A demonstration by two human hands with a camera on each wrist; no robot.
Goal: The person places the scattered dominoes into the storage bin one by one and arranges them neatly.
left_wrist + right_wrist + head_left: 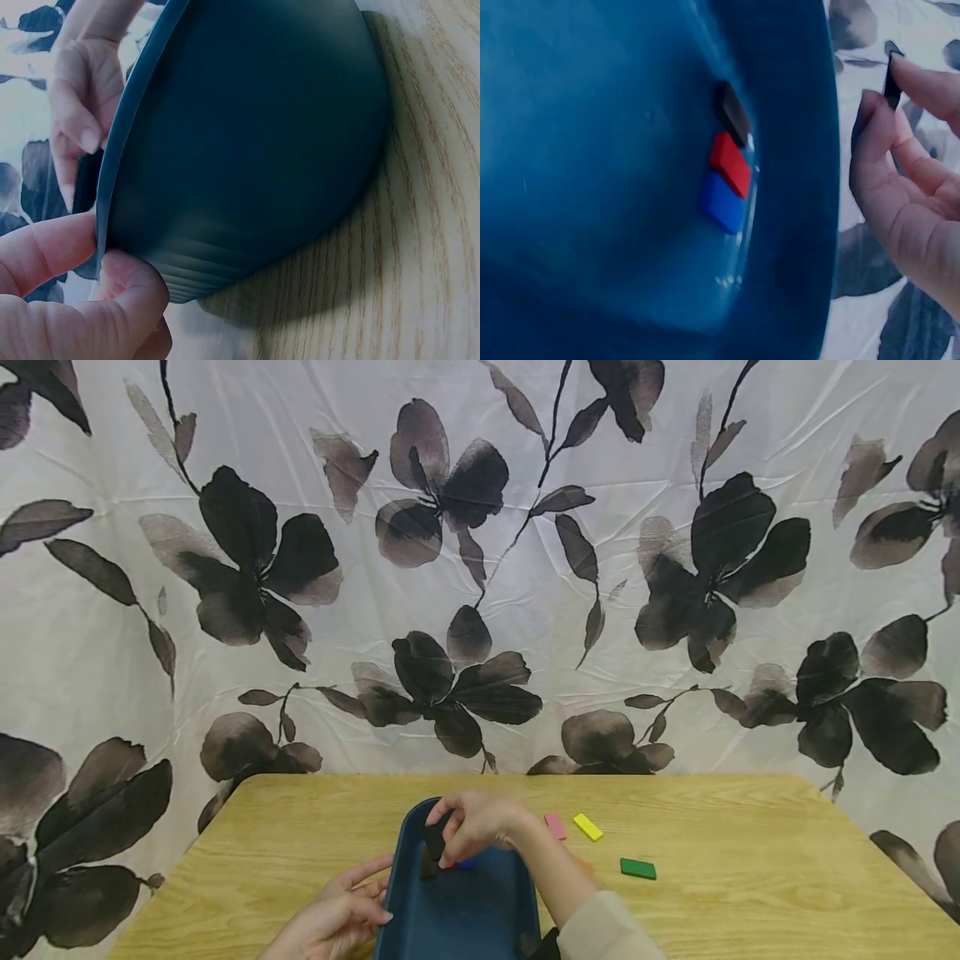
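My left hand (337,910) holds the left side of a deep blue tray (465,914). In the left wrist view its thumb and finger pinch the tray's rim (120,142). Over the far part of the tray, my right hand (480,827) pinches a flat black block (435,837) between thumb and fingers; the right wrist view catches that block (892,81) edge-on. Inside the tray, along one wall, a dark brown or black block (733,114), a red block (731,165) and a blue block (721,202) lie in a row. The right hand partly hides them in the head view.
On the wooden table (750,893) right of the tray lie a pink block (554,826), a yellow block (588,827) and a green block (637,868). An orange block (583,865) is partly hidden behind the right forearm. Floral cloth (570,610) hangs behind the table.
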